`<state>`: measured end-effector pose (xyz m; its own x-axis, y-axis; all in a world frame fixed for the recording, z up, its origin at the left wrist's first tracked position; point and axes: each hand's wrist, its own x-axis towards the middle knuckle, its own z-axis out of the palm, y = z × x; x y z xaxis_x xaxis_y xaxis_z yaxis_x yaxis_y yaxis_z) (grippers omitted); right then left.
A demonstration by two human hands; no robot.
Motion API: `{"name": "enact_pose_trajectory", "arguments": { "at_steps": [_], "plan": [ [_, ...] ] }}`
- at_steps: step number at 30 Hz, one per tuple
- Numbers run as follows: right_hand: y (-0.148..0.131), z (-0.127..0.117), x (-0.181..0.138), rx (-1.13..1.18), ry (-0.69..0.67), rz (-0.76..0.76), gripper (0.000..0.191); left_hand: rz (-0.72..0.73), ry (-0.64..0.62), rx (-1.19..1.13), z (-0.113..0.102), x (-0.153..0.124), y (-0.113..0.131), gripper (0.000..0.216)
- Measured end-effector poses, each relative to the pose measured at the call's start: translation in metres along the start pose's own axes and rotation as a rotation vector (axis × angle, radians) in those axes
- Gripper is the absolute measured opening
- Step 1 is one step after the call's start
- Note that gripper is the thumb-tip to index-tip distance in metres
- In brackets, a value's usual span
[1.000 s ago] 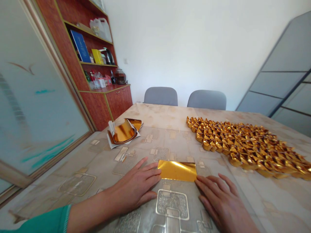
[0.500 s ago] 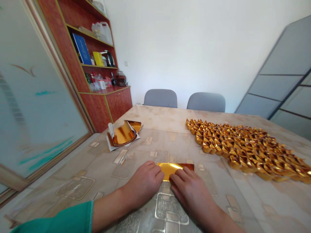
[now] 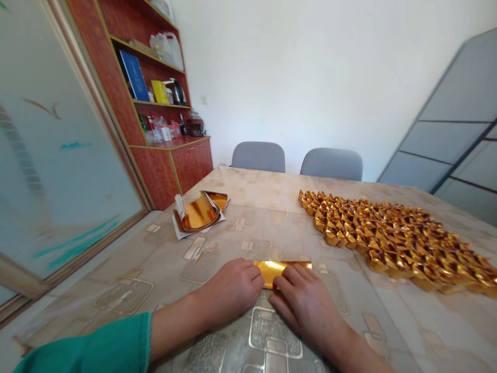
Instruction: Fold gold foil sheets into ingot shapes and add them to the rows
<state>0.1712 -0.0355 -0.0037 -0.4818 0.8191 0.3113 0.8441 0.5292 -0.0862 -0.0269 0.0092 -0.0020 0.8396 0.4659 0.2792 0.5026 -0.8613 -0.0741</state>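
Note:
A small folded sheet of gold foil paper (image 3: pixel 268 269) lies on the table in front of me, its long side running left to right. At its left end my left hand (image 3: pixel 235 287) is closed, with fingers and thumb on the edge. My right hand (image 3: pixel 306 295) has its fingers bent over the right half of the paper, gripping the near edge. Both thumbs are largely hidden. Farther off to the left rests a loose stack of gold foil sheets (image 3: pixel 199 212) with white paper among them.
Rows of many folded gold foil pieces (image 3: pixel 388 230) cover the table's right side. The patterned tablecloth (image 3: pixel 163 274) has a clear cover. Two grey chairs (image 3: pixel 258 157) stand at the far edge. A red-brown cabinet (image 3: pixel 155 171) and a frosted glass door (image 3: pixel 77 171) are on the left.
My right hand's fingers have shifted slightly along the gold foil paper, and less of its darker right end shows. My left hand keeps its hold. The view has tilted a little.

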Motion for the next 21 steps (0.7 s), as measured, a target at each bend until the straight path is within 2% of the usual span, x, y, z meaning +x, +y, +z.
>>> {"name": "enact_pose_trajectory", "arguments": {
  "at_steps": [5, 7, 10, 13, 16, 21],
  "plan": [
    [-0.006, 0.002, -0.002, 0.000, -0.009, 0.039, 0.002, -0.172, 0.031, -0.171, -0.011, 0.002, 0.007, 0.009],
    [-0.006, 0.004, -0.005, 0.017, -0.003, 0.032, 0.007, -0.158, -0.002, -0.272, -0.015, -0.001, 0.007, 0.003],
    [-0.005, 0.005, -0.011, 0.086, 0.005, 0.047, 0.011, -0.126, -0.048, -0.397, -0.015, -0.008, 0.000, 0.015],
    [-0.006, 0.001, -0.015, 0.149, -0.014, 0.071, 0.012, -0.159, -0.033, -0.455, -0.010, -0.016, -0.009, 0.004],
    [-0.010, -0.003, -0.013, 0.191, -0.045, 0.106, 0.006, -0.173, -0.004, -0.499, -0.005, -0.019, -0.014, 0.011],
    [-0.010, -0.004, -0.007, 0.238, -0.054, 0.165, 0.014, -0.233, 0.008, -0.595, -0.004, -0.020, -0.014, 0.004]
  ]
}}
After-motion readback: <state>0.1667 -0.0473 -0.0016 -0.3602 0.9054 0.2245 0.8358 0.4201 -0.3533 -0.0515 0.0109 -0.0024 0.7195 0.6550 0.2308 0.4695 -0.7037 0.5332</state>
